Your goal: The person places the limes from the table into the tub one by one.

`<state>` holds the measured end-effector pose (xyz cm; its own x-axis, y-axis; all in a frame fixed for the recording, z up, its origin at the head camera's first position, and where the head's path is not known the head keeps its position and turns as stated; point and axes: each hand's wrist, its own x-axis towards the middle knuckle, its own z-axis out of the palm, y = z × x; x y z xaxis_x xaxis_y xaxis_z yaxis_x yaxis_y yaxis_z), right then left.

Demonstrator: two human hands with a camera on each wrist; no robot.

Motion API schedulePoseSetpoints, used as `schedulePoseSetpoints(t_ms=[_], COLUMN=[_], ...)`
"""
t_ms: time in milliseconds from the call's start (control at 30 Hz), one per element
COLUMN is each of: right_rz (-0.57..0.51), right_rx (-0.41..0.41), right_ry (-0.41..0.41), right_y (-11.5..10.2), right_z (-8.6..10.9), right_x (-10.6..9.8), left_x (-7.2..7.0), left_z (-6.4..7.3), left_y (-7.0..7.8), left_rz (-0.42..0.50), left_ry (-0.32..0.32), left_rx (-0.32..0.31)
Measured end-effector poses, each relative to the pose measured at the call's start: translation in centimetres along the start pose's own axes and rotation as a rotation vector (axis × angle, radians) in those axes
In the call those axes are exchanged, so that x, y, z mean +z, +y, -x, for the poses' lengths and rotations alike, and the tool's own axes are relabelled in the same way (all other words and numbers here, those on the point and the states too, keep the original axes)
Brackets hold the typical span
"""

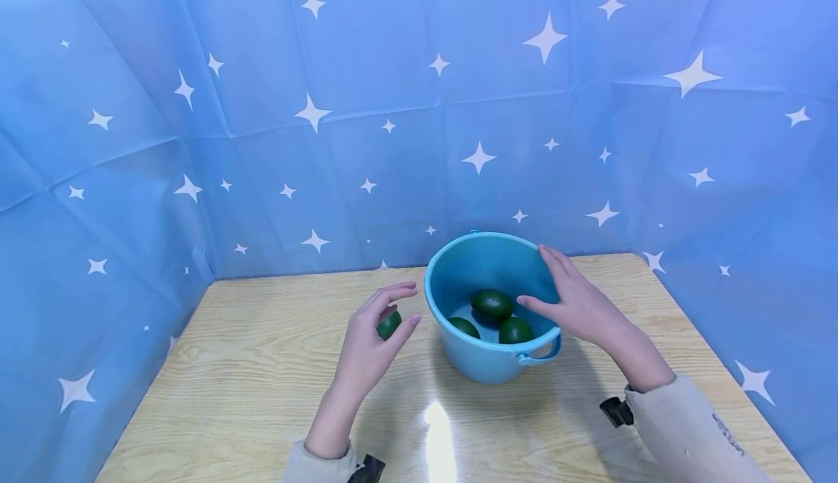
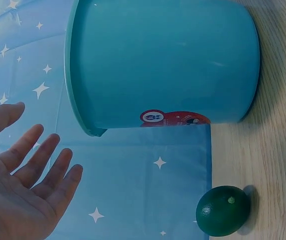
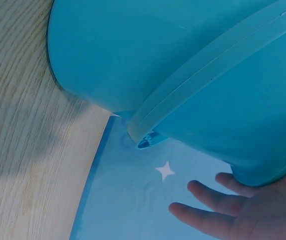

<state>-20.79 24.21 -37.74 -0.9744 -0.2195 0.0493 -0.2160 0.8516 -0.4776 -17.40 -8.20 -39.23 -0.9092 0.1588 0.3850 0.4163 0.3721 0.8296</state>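
Note:
A light-blue bucket (image 1: 481, 363) stands upright on the table, its handle (image 3: 198, 75) hanging down the near side. Inside it lie three dark green avocados (image 1: 492, 305). My right hand (image 1: 583, 307) is at the bucket's right rim, thumb over the inside and the other fingers outside, extended and spread in the right wrist view. To the left of the bucket, my left hand (image 1: 368, 337) hovers with loosely bent fingers and nothing in its palm. Beyond that hand, another avocado (image 2: 223, 211) rests on the table, partly hidden by the fingers in the head view.
The pale wooden table (image 1: 249, 381) ends at a blue star-printed cloth (image 1: 366, 141) that hangs behind it and along both sides. A red label (image 2: 175, 118) is on the bucket's outer wall. Each wrist carries a small black device (image 1: 617, 412).

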Motion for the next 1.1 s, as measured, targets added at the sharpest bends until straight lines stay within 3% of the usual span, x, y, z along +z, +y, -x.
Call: schedulePoseSetpoints(t_ms=[1100], right_rz=[0.001], right_rx=[0.002], right_ry=[-0.008], right_y=[0.1], right_z=[-0.1], right_x=[0.0], left_x=[-0.2], left_z=[-0.3], left_y=[-1.2], left_rz=[-0.027], left_ry=[-0.01], left_rx=[-0.076])
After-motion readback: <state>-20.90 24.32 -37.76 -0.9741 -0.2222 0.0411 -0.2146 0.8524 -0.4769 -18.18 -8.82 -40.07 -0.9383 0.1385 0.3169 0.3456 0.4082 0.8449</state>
